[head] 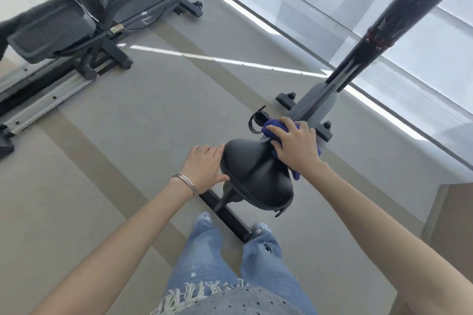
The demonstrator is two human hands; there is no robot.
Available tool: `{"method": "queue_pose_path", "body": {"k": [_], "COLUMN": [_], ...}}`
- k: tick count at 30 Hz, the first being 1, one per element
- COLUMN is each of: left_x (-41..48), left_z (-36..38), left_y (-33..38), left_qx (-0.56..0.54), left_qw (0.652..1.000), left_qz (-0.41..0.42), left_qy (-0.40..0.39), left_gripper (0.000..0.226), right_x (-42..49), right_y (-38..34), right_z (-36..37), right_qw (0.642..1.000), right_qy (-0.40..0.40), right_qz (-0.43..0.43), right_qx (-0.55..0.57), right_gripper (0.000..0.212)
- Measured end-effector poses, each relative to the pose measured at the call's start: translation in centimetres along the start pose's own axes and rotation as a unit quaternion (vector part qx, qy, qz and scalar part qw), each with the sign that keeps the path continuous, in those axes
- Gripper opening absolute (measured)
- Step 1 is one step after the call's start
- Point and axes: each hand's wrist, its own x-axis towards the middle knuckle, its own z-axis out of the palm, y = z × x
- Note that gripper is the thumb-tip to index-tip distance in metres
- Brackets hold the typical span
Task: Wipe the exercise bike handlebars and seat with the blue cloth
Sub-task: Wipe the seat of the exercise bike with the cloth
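One seat (pixel 258 176), one blue cloth (pixel 271 126). Right hand (pixel 297 147) is pressing the bunched cloth onto the seat's nose, fingers closed around it. Left hand (pixel 204 167) is lying open, fingers spread, against the seat's rear edge.

Both arms reach forward and down. The left hand (pixel 204 169) lies flat, fingers together, a bangle at its wrist. The right hand (pixel 294 146) presses palm-down with fingers spread.

Your right hand (pixel 297 146) covers most of the blue cloth (pixel 272 127) and the seat's (pixel 256 176) front tip. The handlebars lie beyond the top edge.
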Motion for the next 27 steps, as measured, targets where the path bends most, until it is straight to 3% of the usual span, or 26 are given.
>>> {"method": "queue_pose_path", "body": {"k": [5, 14, 20, 27], "left_x": [-1.3, -4.5, -8.7, -14.7], "left_z": [-0.5, 0.5, 2.1, 3.7], "left_y": [2.6, 8.6, 13.1, 14.7], "left_qx": [-0.009, -0.083, -0.130, -0.153], "left_qw": [0.997, 0.963, 0.945, 0.903], "left_qz": [-0.081, -0.255, -0.293, -0.399], "left_qy": [0.001, 0.037, 0.056, 0.048], "left_gripper": [0.079, 0.073, 0.068, 0.068], "right_x": [-1.4, -2.4, -4.4, -6.5], "right_y": [2.3, 3.6, 3.0, -1.3], "right_z": [-0.1, 0.5, -0.2, -1.5], "right_qw": [0.993, 0.968, 0.923, 0.883], "right_qy": [-0.066, -0.012, -0.079, -0.126], "right_qz": [-0.090, -0.217, -0.292, -0.390], "right_qx": [0.036, 0.123, 0.239, 0.228], "right_gripper": [0.059, 0.049, 0.048, 0.043]}}
